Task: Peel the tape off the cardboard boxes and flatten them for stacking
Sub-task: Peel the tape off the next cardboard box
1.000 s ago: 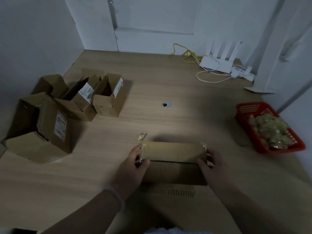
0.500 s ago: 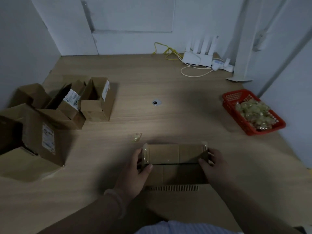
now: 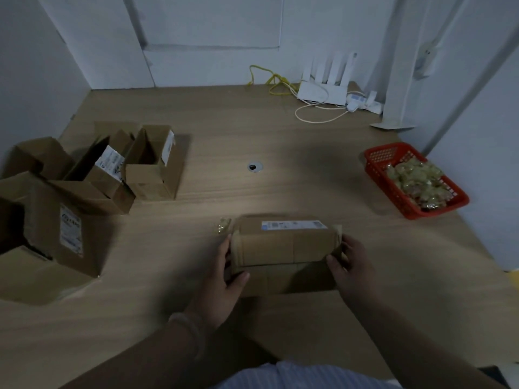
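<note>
Fingers: the fingers (image 3: 226,249) of the left hand (image 3: 222,279) curled round the left end of the cardboard box (image 3: 283,248), thumb pressed on its near face; those of the right hand (image 3: 351,265) gripped the right end the same way, thumb on the near right corner.
Cardboard box: closed and long, it lay crosswise between both hands at the near middle of the tabletop (image 3: 280,136); whether it touched the surface could not be told.
Label: a white label (image 3: 293,225) ran along the far top edge of the box.
Tape: yellowish tape (image 3: 235,248) wrapped the left end of the box, and more showed at the right end.
Tape scrap: a small crumpled tape scrap (image 3: 223,226) lay just beside the far left corner of the box.
Bracelet: a pale bracelet (image 3: 191,332) circled the left wrist.
Open boxes: several open boxes (image 3: 153,167) with white labels crowded the left side of the tabletop, well apart from the held one, flaps up.
Cable hole: a round cable hole (image 3: 255,167) sat in the tabletop beyond the box.
Red basket: a red basket (image 3: 376,161) stood at the right edge, heaped with yellowish crumpled wads (image 3: 415,183).
Router: a white router (image 3: 325,85) with upright antennas stood at the far edge against the wall, a yellow cable (image 3: 269,80) to its left and a white cable (image 3: 317,119) looped in front.
</note>
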The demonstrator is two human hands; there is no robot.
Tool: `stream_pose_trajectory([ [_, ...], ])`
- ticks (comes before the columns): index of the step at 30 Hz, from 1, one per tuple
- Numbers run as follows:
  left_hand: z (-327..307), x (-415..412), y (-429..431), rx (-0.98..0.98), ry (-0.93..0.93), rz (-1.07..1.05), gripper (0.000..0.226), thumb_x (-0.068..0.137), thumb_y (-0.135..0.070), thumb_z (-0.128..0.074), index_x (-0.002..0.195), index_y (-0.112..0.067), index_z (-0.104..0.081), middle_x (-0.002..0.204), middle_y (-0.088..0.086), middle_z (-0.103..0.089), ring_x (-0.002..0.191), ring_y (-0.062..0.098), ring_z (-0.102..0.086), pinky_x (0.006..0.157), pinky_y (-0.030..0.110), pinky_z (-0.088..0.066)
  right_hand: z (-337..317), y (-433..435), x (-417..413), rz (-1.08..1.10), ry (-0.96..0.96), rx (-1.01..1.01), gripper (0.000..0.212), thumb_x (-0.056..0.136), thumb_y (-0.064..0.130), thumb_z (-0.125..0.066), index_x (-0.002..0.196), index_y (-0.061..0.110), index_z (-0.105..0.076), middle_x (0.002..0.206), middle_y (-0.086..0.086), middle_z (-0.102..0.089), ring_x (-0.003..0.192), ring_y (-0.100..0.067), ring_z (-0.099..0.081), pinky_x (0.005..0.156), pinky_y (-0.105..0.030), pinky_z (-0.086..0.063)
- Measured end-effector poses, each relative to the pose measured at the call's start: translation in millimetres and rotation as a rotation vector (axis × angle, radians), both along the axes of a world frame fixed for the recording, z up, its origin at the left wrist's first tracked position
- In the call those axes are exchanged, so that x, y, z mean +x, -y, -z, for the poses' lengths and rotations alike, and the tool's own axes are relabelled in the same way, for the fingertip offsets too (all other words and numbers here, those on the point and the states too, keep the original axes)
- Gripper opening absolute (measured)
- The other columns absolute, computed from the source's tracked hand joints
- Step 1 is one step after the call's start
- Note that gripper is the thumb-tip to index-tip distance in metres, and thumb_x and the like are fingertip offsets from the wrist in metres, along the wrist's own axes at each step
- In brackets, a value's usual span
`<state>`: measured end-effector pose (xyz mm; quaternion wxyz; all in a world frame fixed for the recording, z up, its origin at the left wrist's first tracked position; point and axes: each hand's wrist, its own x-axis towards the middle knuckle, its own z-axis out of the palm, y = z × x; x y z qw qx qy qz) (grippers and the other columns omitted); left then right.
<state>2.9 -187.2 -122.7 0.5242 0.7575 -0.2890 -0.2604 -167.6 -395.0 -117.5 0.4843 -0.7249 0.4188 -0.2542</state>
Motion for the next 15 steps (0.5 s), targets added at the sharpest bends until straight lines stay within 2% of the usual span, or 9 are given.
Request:
stream_pose_trajectory([
  [2,0,5,7,0.014,-0.071,0.007,0.074,0.089,-0.012,-0.063,0.145,-0.042,-0.023,0.137,-0.017,-0.047,0.12,-0.008,-0.048,0.101,0.017,-0.041,-1,8,6,0.006,-0.038,0.026,0.047,0.085,0.006,-0.068,0.127,0.02,-0.051,0.112,0.008,-0.059,0.101,-0.002,-0.056,0.087,-0.024,-0.046],
  [3,0,8,9,0.038,-0.082,0.013,0.073,0.089,-0.014,-0.063,0.145,-0.042,-0.024,0.137,-0.015,-0.049,0.12,-0.005,-0.05,0.101,0.018,-0.042,-1,11,7,0.006,-0.069,0.047,0.046,0.085,0.008,-0.068,0.126,0.02,-0.052,0.114,0.003,-0.059,0.104,-0.007,-0.055,0.089,-0.027,-0.046],
  [6,-2,13,5,0.226,0.022,0.044,0.067,0.087,-0.037,-0.064,0.142,-0.048,-0.026,0.126,-0.024,-0.049,0.111,-0.005,-0.051,0.094,0.018,-0.043,2,21,4,-0.006,-0.243,0.06,0.043,0.083,0.019,-0.071,0.123,0.02,-0.056,0.116,-0.002,-0.064,0.104,-0.018,-0.059,0.092,-0.04,-0.049],
  [9,-2,15,4,0.26,0.029,0.061,0.056,0.087,-0.039,-0.064,0.135,-0.046,-0.037,0.113,-0.026,-0.055,0.1,-0.013,-0.051,0.085,0.013,-0.04,5,24,4,-0.044,-0.39,0.065,0.041,0.084,0.027,-0.07,0.123,0.019,-0.058,0.117,-0.005,-0.067,0.106,-0.025,-0.062,0.092,-0.041,-0.049],
  [11,0,16,7,0.242,-0.005,0.046,0.053,0.088,-0.034,-0.064,0.137,-0.038,-0.042,0.116,-0.021,-0.058,0.097,-0.017,-0.05,0.086,0.014,-0.039,6,24,7,-0.066,-0.405,0.05,0.045,0.087,0.03,-0.067,0.128,0.02,-0.054,0.121,-0.006,-0.065,0.109,-0.026,-0.061,0.093,-0.041,-0.049],
  [13,1,16,9,0.241,-0.052,0.026,0.058,0.088,-0.033,-0.064,0.141,-0.034,-0.04,0.118,-0.018,-0.058,0.095,-0.017,-0.05,0.086,0.014,-0.041,6,21,9,-0.092,-0.402,0.014,0.052,0.089,0.032,-0.064,0.137,0.025,-0.045,0.126,-0.007,-0.061,0.112,-0.028,-0.059,0.094,-0.043,-0.048],
  [15,1,15,10,0.243,-0.069,0.021,0.058,0.089,-0.033,-0.063,0.141,-0.036,-0.038,0.113,-0.021,-0.058,0.091,-0.02,-0.051,0.079,0.008,-0.042,6,15,8,-0.125,-0.408,-0.097,0.057,0.09,0.032,-0.061,0.142,0.028,-0.038,0.133,-0.009,-0.054,0.116,-0.03,-0.055,0.097,-0.043,-0.046],
])
